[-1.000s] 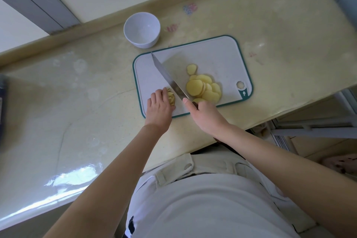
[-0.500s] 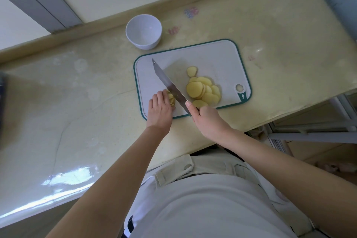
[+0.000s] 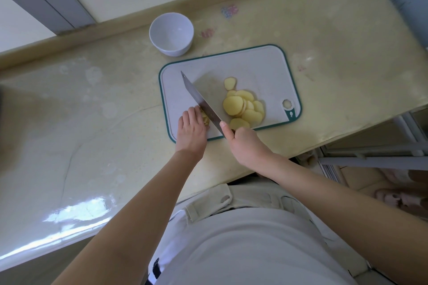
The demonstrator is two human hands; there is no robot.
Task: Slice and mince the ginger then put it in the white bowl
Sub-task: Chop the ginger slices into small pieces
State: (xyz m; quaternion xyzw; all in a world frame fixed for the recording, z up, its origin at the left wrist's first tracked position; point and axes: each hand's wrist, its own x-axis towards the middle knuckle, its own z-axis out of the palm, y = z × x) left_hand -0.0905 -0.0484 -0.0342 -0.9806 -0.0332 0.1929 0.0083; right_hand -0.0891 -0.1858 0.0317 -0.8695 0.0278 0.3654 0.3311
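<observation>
One pale countertop [image 3: 92, 122] carried a teal-edged cutting board [image 3: 254, 65]. The right hand [image 3: 245, 143] was clamped on the handle of a knife [image 3: 201, 102], whose blade ran away from it towards the far left. The left hand [image 3: 192, 132], fingers curled, held down the ginger piece [image 3: 205, 119], which lay at its fingertips against the blade. A white bowl [image 3: 171, 50] stood beyond the left hand, off the board. Ginger slices [image 3: 240, 106] lay piled just beyond the right hand.

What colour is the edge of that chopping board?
Dark teal green, running round a white board. The head view, the only one, shows it clearly.
</observation>
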